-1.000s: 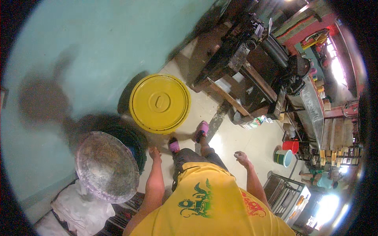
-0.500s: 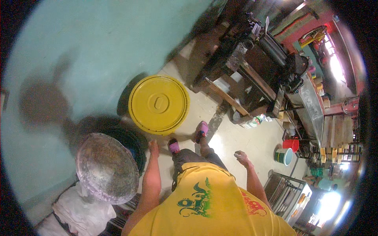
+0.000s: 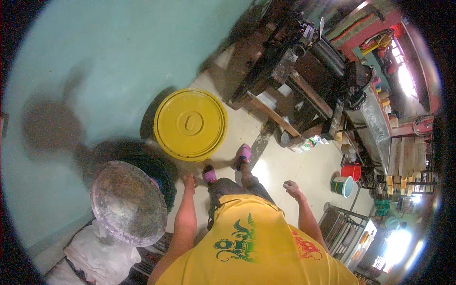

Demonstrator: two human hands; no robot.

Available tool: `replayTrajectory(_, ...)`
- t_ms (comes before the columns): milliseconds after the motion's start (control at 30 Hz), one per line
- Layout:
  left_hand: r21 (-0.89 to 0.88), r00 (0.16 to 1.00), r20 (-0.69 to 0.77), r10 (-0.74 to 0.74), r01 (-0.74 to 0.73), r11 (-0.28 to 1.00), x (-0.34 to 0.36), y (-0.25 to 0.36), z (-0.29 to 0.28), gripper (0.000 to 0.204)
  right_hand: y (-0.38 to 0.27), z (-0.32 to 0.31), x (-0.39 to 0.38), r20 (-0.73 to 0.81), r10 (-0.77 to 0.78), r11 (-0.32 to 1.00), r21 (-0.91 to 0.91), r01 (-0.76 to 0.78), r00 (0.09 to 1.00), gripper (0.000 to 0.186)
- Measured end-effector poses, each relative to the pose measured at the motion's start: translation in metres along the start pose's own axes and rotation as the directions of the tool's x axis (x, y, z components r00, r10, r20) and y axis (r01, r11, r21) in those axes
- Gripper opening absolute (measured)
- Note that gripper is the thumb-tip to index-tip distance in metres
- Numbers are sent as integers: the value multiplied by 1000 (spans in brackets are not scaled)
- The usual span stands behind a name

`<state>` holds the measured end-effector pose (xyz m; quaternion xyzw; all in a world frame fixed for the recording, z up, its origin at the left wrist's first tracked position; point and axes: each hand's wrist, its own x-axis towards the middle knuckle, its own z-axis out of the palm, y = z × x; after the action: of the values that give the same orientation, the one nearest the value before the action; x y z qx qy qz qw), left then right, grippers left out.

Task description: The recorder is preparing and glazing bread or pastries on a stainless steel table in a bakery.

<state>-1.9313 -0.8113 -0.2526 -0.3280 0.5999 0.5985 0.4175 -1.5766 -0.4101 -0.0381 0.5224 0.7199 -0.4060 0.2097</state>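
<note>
My left hand [image 3: 190, 182] hangs near the rim of a dark green bin, fingers curled in, with nothing visible in it. Propped on that bin [image 3: 167, 187] is a large, round, worn metal basin [image 3: 128, 203], tilted on its side. A drum with a yellow lid [image 3: 191, 124] stands on the floor ahead of me, beyond the left hand and not touched by it. Out to the right, my right hand [image 3: 293, 190] hangs over the floor, fingers loosely bent and slightly apart, holding nothing that I can see.
White cloth sacks [image 3: 102, 251] lie below the basin. A dark machine on a wooden stand [image 3: 285, 71] fills the far right. Red [image 3: 350, 172] and white [image 3: 342, 186] buckets stand near a metal rack [image 3: 339, 235]. The teal wall [image 3: 109, 57] borders the left side.
My left hand has drawn in from pointing forward to a curled shape beside the bin. The view has shifted slightly; the drum, basin and right hand look much the same.
</note>
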Motion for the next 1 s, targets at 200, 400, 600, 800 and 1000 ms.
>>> replayTrajectory(200,2,1000,-2,20,-20,1000,5,-2,-12,26,-8,-3,13,13,-70,997,-34,70,997,55)
replayTrajectory(400,-221,990,112,84,-57,974,55,6,29,41,29,-2,20,-31,-48,993,-109,44,998,47)
replayTrajectory(600,-317,984,74,162,-131,939,127,23,23,65,33,6,-22,-27,1,997,78,1,1000,47)
replayTrajectory(800,-285,992,11,127,-118,951,165,7,30,83,58,9,-45,60,102,988,110,-108,993,48)
replayTrajectory(1000,-132,951,-305,59,-103,986,158,-5,51,87,48,-1,-43,51,85,996,1,-85,995,48)
